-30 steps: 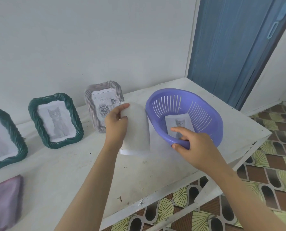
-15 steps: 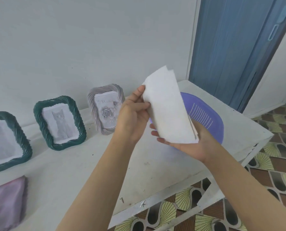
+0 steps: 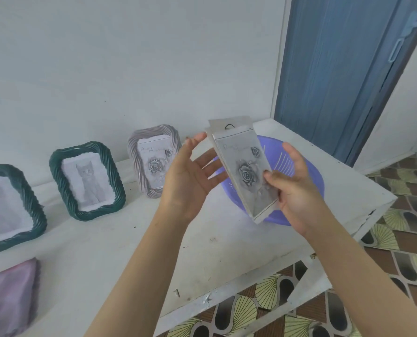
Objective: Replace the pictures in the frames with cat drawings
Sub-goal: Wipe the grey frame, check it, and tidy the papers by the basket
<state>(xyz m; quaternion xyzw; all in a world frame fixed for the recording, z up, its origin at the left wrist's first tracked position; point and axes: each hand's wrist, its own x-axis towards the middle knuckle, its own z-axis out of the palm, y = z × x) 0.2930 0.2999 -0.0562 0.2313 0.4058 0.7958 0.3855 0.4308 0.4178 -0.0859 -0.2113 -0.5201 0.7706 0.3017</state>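
Head view: my right hand (image 3: 297, 190) pinches a thin stack of rose pictures (image 3: 245, 170), tilted, above the purple slotted basket (image 3: 307, 181), whose inside the stack hides. My left hand (image 3: 190, 176) is spread open, palm beside the stack's left edge, holding nothing. Left of the basket on the white table (image 3: 120, 249) stand a grey rope-twist frame (image 3: 154, 159) with a rose picture, then two green twisted frames (image 3: 87, 180) (image 3: 8, 207) with cat drawings; a mauve cloth (image 3: 10, 297) lies nearer. Half a second ago both hands held the papers blank side up; now the rose faces me.
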